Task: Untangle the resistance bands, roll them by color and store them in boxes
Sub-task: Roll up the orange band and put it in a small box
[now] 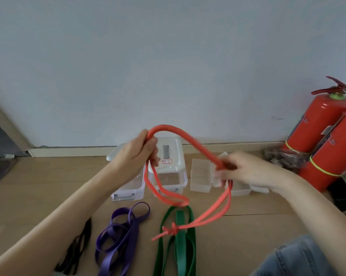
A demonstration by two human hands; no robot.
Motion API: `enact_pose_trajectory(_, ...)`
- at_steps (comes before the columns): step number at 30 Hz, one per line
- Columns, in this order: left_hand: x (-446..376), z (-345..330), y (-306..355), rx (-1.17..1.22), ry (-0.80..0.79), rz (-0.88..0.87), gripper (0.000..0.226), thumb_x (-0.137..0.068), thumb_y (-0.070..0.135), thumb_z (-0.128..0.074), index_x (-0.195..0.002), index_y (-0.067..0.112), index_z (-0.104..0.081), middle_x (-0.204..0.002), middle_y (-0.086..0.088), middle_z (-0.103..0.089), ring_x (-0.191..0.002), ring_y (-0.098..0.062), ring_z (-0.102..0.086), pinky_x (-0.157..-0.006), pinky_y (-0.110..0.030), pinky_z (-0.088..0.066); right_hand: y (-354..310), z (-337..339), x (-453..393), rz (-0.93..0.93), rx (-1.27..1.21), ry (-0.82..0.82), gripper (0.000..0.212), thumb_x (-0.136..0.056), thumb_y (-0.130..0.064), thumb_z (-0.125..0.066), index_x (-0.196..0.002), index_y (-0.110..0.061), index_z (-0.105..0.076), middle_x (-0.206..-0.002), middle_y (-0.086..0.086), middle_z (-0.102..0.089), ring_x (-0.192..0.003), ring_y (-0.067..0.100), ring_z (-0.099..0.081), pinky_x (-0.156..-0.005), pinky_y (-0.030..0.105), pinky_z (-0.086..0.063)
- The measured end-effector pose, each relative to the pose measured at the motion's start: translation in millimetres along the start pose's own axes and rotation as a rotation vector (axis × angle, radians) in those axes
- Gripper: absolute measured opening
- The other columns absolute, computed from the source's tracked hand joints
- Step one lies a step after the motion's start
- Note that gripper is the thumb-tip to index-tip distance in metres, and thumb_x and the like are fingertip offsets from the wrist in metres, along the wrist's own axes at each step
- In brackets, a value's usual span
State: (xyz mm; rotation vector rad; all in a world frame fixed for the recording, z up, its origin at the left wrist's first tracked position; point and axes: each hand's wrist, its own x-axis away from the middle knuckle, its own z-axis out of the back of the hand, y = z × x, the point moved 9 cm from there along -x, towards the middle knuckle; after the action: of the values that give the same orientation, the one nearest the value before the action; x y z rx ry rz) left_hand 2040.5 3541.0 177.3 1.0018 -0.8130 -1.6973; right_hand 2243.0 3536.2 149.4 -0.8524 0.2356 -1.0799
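Wall: pale grey-white painted wall point(168, 56) fills the upper half; white skirting board point(68, 151) along its foot.
Floor: light wood-look floor point(247, 236) carries all items.
Extinguishers: two red metal fire extinguishers point(317, 124) stand at far right against the wall, each with a yellow-green band round the lower body; label text too blurred to read.
Green band: flat dark green rubber resistance band point(180, 242) lies on the floor at centre front, folded into long loops.
Purple band: flat purple rubber resistance band point(118, 236) lies in loose coils left of the green one, apart from it.
Black band: thin black resistance band point(78, 248) lies bunched at far left, near the left forearm.
Red band: orange-red rubber resistance band point(188, 140) is held in the air above the boxes, arching between both hands; loops hang below, and a knot point(173, 230) with a short tail hangs over the green band.
Boxes: clear plastic storage boxes with white lids point(169, 156) sit near the wall behind the band; the centre lid has a grey handle and a small red-outlined sticker, writing illegible. Small clear lidless containers point(201, 176) stand to the right.
Left hand: left hand point(136, 154) fingers clenched round the red band at the arch's left end.
Right hand: right hand point(245, 170) fingers pinch the red band at the arch's right end; motion-blurred.
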Motion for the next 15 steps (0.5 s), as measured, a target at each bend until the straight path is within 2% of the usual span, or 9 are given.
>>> enact_pose_trajectory(1, 2, -6, 16, 0.024, -0.049, -0.054, 0.025, -0.098, 0.021, -0.037, -0.074, 0.023, -0.042, -0.054, 0.015, -0.053, -0.049, -0.008, -0.051, -0.058, -0.028, -0.05, 2, -11, 0, -0.039, 0.079, -0.056, 0.012, -0.084, -0.027, -0.068, -0.093, -0.024, -0.061, -0.091, -0.004, -0.071, -0.083, 0.009, -0.067, -0.082, 0.023, -0.052)
enact_pose_trajectory(3, 10, -37, 35, -0.129, -0.201, -0.137, 0.024, -0.096, 0.028, -0.04, -0.072, 0.031, -0.041, -0.052, 0.022, -0.052, -0.044, -0.001, -0.045, -0.049, -0.012, -0.039, -9, -29, -2, -0.005, 0.009, -0.086, 0.04, -0.077, -0.029, -0.074, -0.112, -0.028, -0.055, -0.108, -0.009, -0.065, -0.097, 0.001, -0.061, -0.08, 0.005, -0.044)
enact_pose_trajectory(4, 13, -53, 39, -0.213, -0.26, -0.169, 0.026, -0.096, 0.028, -0.042, -0.071, 0.033, -0.041, -0.053, 0.025, -0.052, -0.047, 0.002, -0.046, -0.049, -0.009, -0.036, -19, -31, -4, 0.054, -0.056, -0.068, 0.045, -0.076, -0.027, -0.076, -0.116, -0.025, -0.055, -0.109, -0.009, -0.065, -0.1, 0.001, -0.06, -0.08, 0.006, -0.044)
enact_pose_trajectory(7, 17, -72, 34, -0.262, -0.327, -0.173, 0.025, -0.096, 0.028, -0.044, -0.071, 0.033, -0.04, -0.054, 0.017, -0.049, -0.051, 0.003, -0.046, -0.051, -0.011, -0.035, -47, -26, -4, 0.211, -0.051, 0.014, 0.017, -0.085, -0.02, -0.066, -0.096, -0.008, -0.065, -0.086, 0.004, -0.071, -0.084, 0.019, -0.065, -0.081, 0.035, -0.051)
enact_pose_trajectory(8, 15, -71, 28, -0.248, -0.325, -0.153, 0.024, -0.096, 0.028, -0.044, -0.072, 0.032, -0.041, -0.054, 0.016, -0.047, -0.05, 0.002, -0.044, -0.051, -0.012, -0.035, -48, -21, -4, 0.222, -0.095, 0.034, 0.013, -0.087, -0.02, -0.063, -0.09, -0.008, -0.067, -0.079, 0.005, -0.07, -0.078, 0.02, -0.066, -0.08, 0.037, -0.052)
enact_pose_trajectory(10, 15, -72, 15, -0.204, -0.332, -0.12, 0.023, -0.097, 0.026, -0.043, -0.074, 0.031, -0.04, -0.058, 0.014, -0.049, -0.053, 0.0, -0.046, -0.053, -0.013, -0.038, -47, -11, -3, 0.226, -0.252, 0.065, 0.01, -0.087, -0.024, -0.06, -0.083, -0.019, -0.067, -0.069, 0.001, -0.067, -0.071, 0.015, -0.065, -0.072, 0.026, -0.054)
enact_pose_trajectory(12, 20, -79, -3, -0.197, -0.349, -0.092, 0.022, -0.098, 0.023, -0.04, -0.077, 0.028, -0.04, -0.066, 0.01, -0.056, -0.061, 0.002, -0.053, -0.061, -0.009, -0.041, -47, 0, -3, 0.266, -0.43, 0.111, 0.008, -0.082, -0.026, -0.059, -0.08, -0.021, -0.065, -0.063, -0.003, -0.063, -0.07, 0.013, -0.066, -0.068, 0.016, -0.052)
enact_pose_trajectory(13, 25, -85, -16, -0.221, -0.374, -0.056, 0.02, -0.099, 0.024, -0.037, -0.08, 0.028, -0.04, -0.071, 0.008, -0.06, -0.065, 0.001, -0.057, -0.065, -0.008, -0.043, -44, 10, -2, 0.281, -0.538, 0.159, 0.011, -0.079, -0.026, -0.059, -0.081, -0.018, -0.065, -0.062, -0.004, -0.063, -0.07, 0.014, -0.066, -0.069, 0.016, -0.052)
enact_pose_trajectory(15, 36, -92, -48, -0.32, -0.431, 0.058, 0.016, -0.1, 0.032, -0.031, -0.091, 0.026, -0.044, -0.082, 0.0, -0.066, -0.071, -0.008, -0.062, -0.071, -0.019, -0.05, -35, 33, 0, 0.313, -0.769, 0.291, 0.016, -0.077, -0.025, -0.057, -0.083, -0.011, -0.063, -0.062, -0.003, -0.062, -0.069, 0.017, -0.065, -0.07, 0.02, -0.053)
